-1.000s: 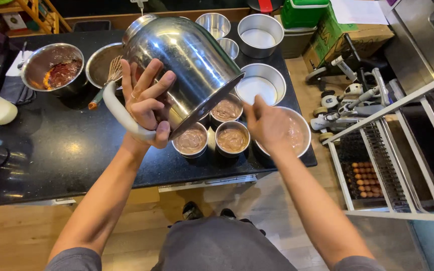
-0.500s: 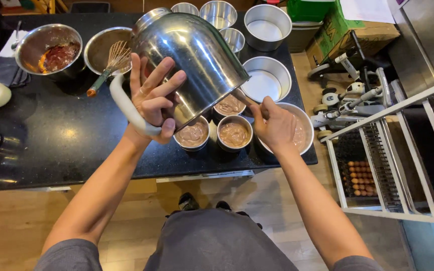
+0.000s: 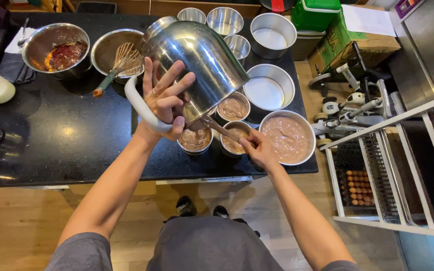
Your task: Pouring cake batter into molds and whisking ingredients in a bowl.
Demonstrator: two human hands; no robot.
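from the head view, your left hand is gripping the white handle of the tilted steel mixing bowl, fingers splayed against its side, while your right hand is closing around a spatula reaching up under the bowl's lip. the small batter tin is sitting just below your left hand, another tin touching your right. you're better off keeping the tilt steady and scraping slowly, centring the flow over the tin beneath the lip.
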